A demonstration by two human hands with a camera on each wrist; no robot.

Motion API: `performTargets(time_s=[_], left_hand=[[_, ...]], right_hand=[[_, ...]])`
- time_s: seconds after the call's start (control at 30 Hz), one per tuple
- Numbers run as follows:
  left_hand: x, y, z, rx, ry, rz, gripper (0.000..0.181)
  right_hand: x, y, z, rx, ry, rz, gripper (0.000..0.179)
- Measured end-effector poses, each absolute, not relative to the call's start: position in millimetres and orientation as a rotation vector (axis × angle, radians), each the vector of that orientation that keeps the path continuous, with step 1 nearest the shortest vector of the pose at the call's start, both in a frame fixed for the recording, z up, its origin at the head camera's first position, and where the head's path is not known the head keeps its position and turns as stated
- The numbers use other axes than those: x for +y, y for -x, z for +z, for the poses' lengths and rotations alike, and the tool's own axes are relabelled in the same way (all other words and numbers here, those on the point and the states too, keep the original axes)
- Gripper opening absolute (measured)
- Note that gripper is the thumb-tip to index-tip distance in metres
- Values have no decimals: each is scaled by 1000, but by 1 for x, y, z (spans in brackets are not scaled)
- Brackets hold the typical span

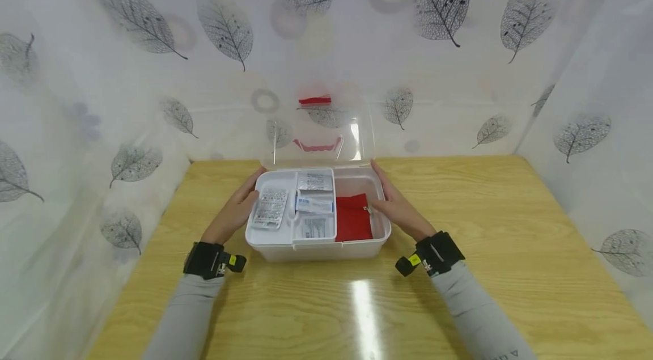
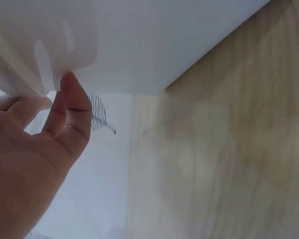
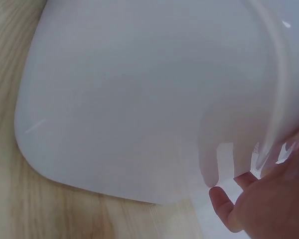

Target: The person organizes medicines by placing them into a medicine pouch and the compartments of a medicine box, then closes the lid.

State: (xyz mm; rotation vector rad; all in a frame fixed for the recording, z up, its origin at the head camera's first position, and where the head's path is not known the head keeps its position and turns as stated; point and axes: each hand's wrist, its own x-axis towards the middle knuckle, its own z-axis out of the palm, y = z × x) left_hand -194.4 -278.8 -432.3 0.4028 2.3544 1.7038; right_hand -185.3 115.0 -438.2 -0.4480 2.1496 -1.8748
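A white plastic box (image 1: 321, 252) stands on the table with its clear lid (image 1: 352, 139) raised at the back. My left hand (image 1: 236, 212) grips the box's left end, thumb at the rim and fingers along the outer wall. At the opposite end my right hand (image 1: 400, 211) grips the rim, its thumb reaching over the inside edge. A white divided tray (image 1: 278, 181) fills the left part. On it lie a silver blister pack (image 1: 270, 208), another blister pack (image 1: 313, 181), a white-and-blue packet (image 1: 313, 204) and a small sachet (image 1: 314, 227). A red pouch (image 1: 353, 225) lies in the right part.
The wooden table (image 1: 474, 195) extends to both sides and in front of the box. A leaf-patterned white curtain (image 1: 357, 59) hangs close behind the raised lid and along both sides. A red handle (image 1: 317, 146) and red latch (image 1: 314, 101) show at the lid.
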Motion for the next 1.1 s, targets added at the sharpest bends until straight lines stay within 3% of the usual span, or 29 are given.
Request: performTargets(time_s=[0.8, 1.1], left_hand=[[-227, 145, -435, 2437, -363, 1717, 55], [-226, 142, -433, 2229, -225, 1858, 58]], right_hand=[[165, 116, -437, 2307, 403, -1806, 89], [180, 121, -430, 2280, 181, -1848, 65]])
